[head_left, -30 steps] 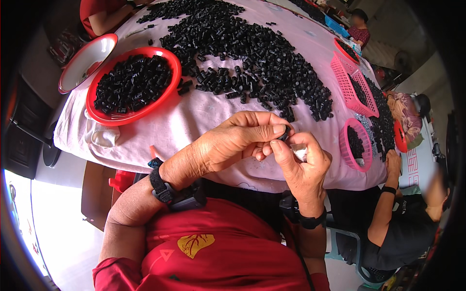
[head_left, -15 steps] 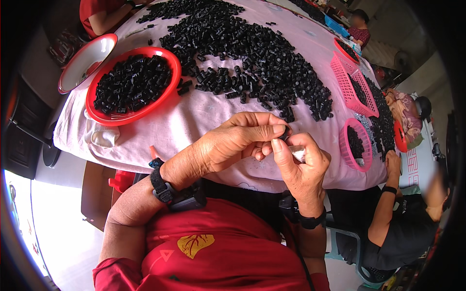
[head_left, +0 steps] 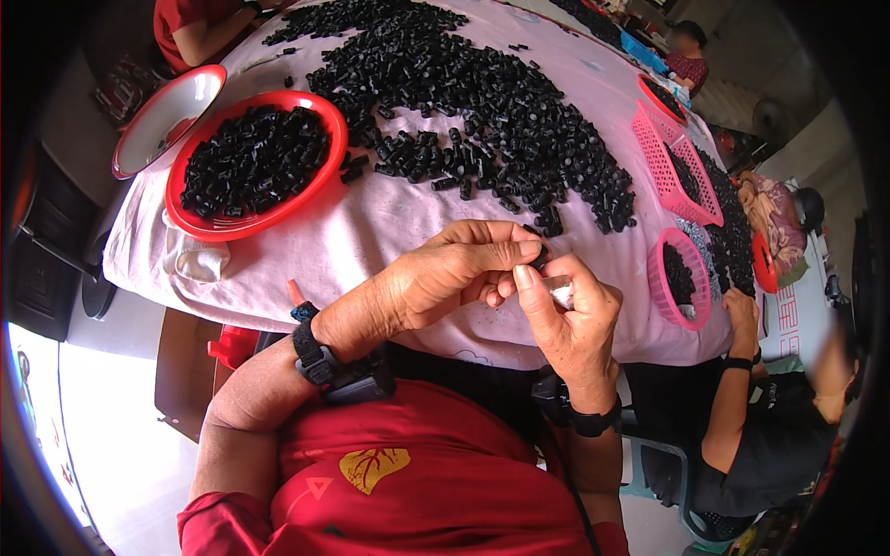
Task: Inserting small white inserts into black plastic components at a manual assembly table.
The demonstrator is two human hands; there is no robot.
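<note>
My left hand [head_left: 459,266] pinches a small black cylindrical piece [head_left: 543,253] between thumb and fingertips, just over the near edge of the table. Close against it, my right hand [head_left: 582,320] is closed round a small whitish, shiny thing [head_left: 563,293]; most of that is hidden in the fingers, so its kind does not show. The right thumb tip comes up to the underside of the black piece. Beyond both hands spreads a large heap of similar black pieces [head_left: 445,83] on the pink cloth.
At left stands a red basin [head_left: 260,225] full of black pieces, beside a white basin [head_left: 139,148] with a red rim. Pink baskets [head_left: 681,310] hold more pieces at right. A co-worker's hand [head_left: 742,310] works there. A pink cloth [head_left: 315,269] covers the table.
Both hands have shifted very slightly to the left, still close together. The left hand keeps its pinch on the black piece, and the right keeps the whitish thing.
</note>
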